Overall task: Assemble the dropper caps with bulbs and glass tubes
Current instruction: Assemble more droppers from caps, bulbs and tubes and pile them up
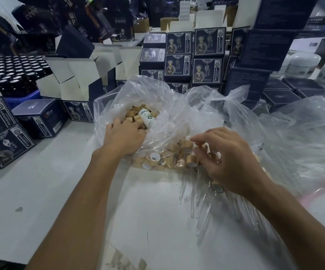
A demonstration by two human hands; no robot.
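Left hand [125, 136] reaches into the mouth of a clear plastic bag [157, 98], fingers curled down among tan dropper caps [133, 114]; whether it grips one cannot be told. Right hand [229, 160] hovers palm-down, fingers loosely spread, over more caps [191, 160] spilled at the bag's near edge. Glass tubes [206, 211] lie in plastic under the right wrist. A white labelled bottle [147, 117] rests on the caps in the bag. Dark printed boxes [206, 71] stack behind.

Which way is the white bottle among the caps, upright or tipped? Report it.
Tipped: the white bottle lies on its side atop the tan caps inside the plastic bag.
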